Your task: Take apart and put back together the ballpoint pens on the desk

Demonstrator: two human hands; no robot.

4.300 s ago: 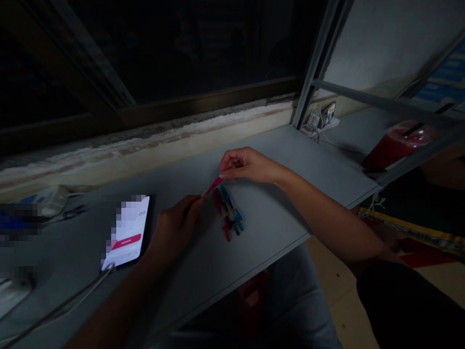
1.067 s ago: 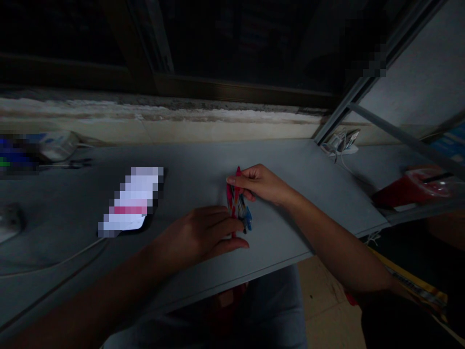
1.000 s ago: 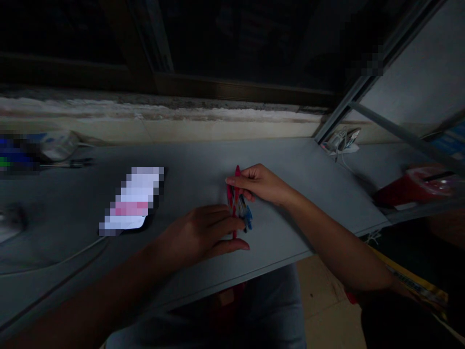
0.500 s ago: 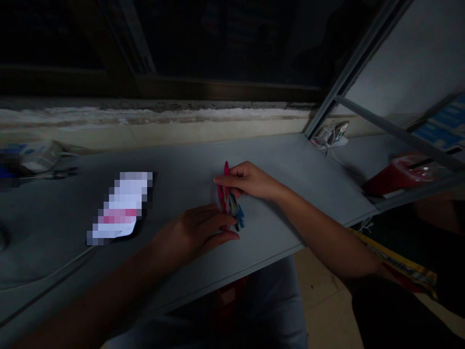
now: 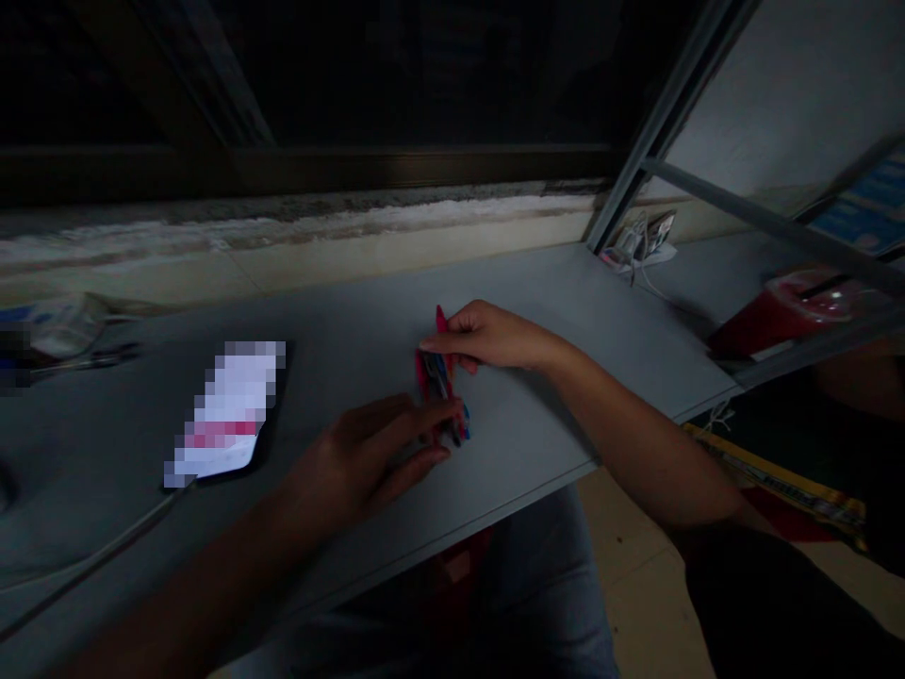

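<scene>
A bunch of pens, some pink and some blue, is held over the grey desk between my two hands. My right hand is closed around its upper end, with the thumb lying across the front. At the lower end, my left hand has its fingers and thumb on either side of the pens. Blue tips stick out past the left fingertips. Dim light and my fingers hide how many pens there are.
A lit phone with a cable lies to the left on the desk. Farther left is a white object with thin dark items. To the right are a metal post, small papers with a cord, and a red cup.
The pens have turned slightly between my hands, so more dark and blue ones show. My left index finger now lies across their lower part. The camera view has shifted a little.
</scene>
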